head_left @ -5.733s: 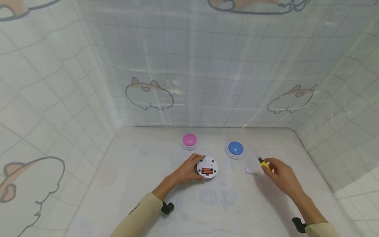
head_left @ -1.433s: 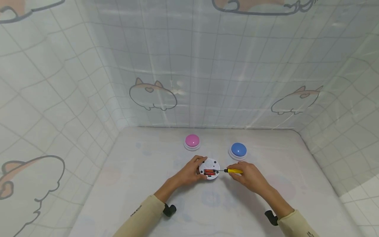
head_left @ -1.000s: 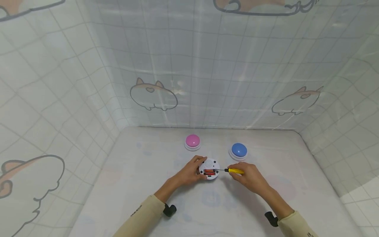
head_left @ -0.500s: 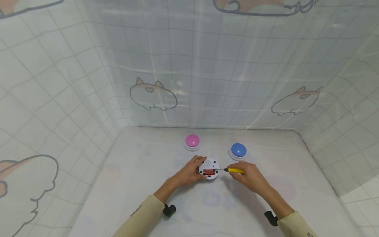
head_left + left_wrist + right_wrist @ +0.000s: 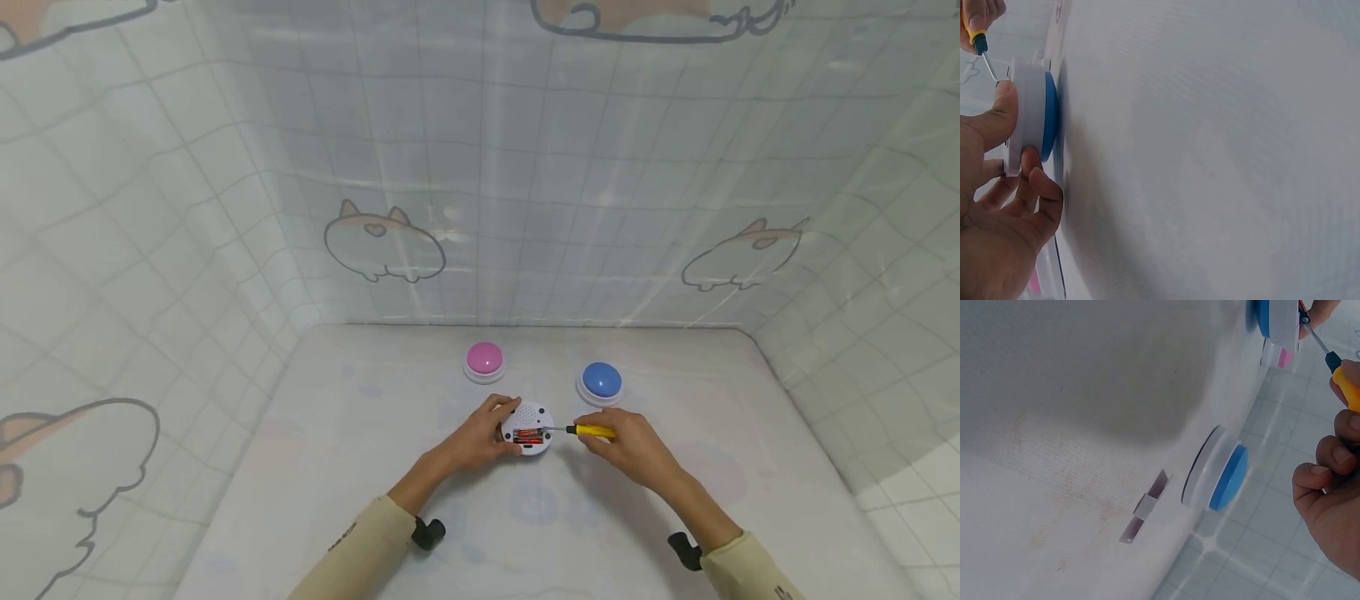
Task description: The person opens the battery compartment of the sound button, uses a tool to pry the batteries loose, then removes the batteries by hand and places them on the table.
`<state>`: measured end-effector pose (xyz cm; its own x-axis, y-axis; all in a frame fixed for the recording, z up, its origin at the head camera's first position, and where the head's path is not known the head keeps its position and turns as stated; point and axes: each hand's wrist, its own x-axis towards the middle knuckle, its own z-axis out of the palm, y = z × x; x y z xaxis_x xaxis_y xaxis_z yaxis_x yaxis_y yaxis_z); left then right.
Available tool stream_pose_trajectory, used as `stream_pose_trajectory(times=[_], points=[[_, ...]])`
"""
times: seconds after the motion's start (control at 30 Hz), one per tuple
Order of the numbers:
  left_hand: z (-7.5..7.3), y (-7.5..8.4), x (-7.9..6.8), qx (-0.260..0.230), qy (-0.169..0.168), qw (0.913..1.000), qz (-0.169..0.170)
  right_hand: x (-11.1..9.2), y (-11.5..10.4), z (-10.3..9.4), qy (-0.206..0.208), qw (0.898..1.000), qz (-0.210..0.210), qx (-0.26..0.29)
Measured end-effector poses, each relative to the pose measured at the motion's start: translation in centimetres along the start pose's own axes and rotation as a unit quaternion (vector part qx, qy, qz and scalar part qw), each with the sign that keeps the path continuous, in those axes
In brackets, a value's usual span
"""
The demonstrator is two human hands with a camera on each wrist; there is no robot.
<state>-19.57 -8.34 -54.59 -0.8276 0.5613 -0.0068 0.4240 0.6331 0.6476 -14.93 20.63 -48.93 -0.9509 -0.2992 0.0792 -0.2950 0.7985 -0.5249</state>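
Note:
My left hand grips a round push button by its edges, upside down, with its white underside up. The left wrist view shows its blue dome facing the table. Red batteries lie in the uncovered compartment, beside a patch of speaker holes. Between thumb and fingers, my right hand holds a screwdriver with a yellow handle and black collar. Its metal shaft points left, the tip at the right end of the batteries.
A pink push button and a blue push button stand dome-up behind the hands. In the right wrist view a small white battery cover lies near the blue one; the right hand hides it in the head view. A pale cloth covers the table.
Since the earliest frame, my right hand has moved left, bringing the screwdriver from beside the battery cover to the batteries. Over the last second both hands have stayed almost still.

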Motion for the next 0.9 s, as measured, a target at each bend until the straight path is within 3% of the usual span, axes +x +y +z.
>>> stream_pose_trajectory(times=[0.67, 0.9], points=[[0.1, 0.1, -0.1, 0.000, -0.002, 1.0000, 0.009, -0.2, 0.3, -0.9, 0.018, 0.999, -0.033, -0.006], [0.3, 0.2, -0.2, -0.008, -0.007, 0.9999, -0.001, -0.2, -0.2, -1.0, 0.002, 1.000, -0.009, -0.001]])
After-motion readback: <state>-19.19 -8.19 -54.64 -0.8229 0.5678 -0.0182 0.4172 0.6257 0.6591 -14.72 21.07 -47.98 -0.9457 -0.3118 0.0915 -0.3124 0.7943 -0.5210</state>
